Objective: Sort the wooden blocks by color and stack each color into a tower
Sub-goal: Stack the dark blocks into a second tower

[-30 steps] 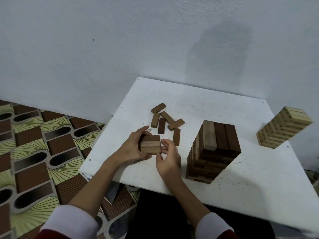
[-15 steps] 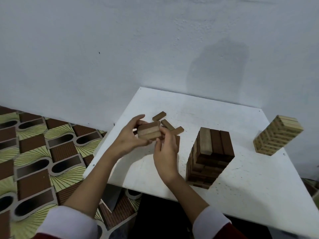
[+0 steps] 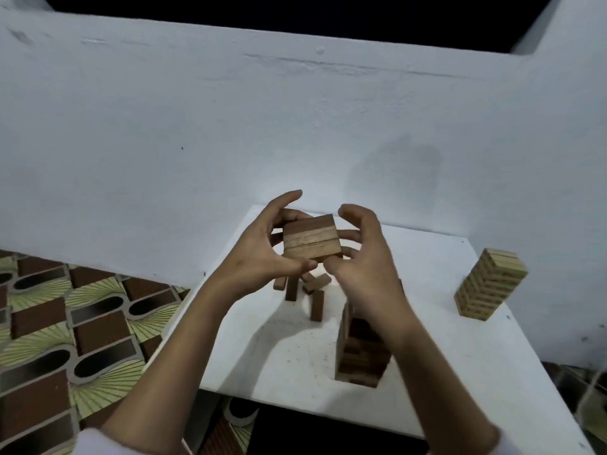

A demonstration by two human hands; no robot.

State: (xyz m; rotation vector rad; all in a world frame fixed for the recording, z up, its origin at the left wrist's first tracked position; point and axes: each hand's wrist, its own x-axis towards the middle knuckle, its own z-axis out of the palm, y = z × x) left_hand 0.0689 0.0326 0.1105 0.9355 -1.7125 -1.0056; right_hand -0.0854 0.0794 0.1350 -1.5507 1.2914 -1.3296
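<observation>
Three brown blocks, pressed side by side into one square layer, sit raised between my hands. Left hand grips the near-left edge, thumb under; right hand curls round the right side, fingers behind. Step in hand, I judge: carrying this layer to the dark tower, which stands below my right wrist. Next move calls for level lowering, crosswise, edges flush. Wood is smooth, grain striped, corners sharp. Loose brown blocks lie beyond on the white table. Pale tower stands far right, well apart.
</observation>
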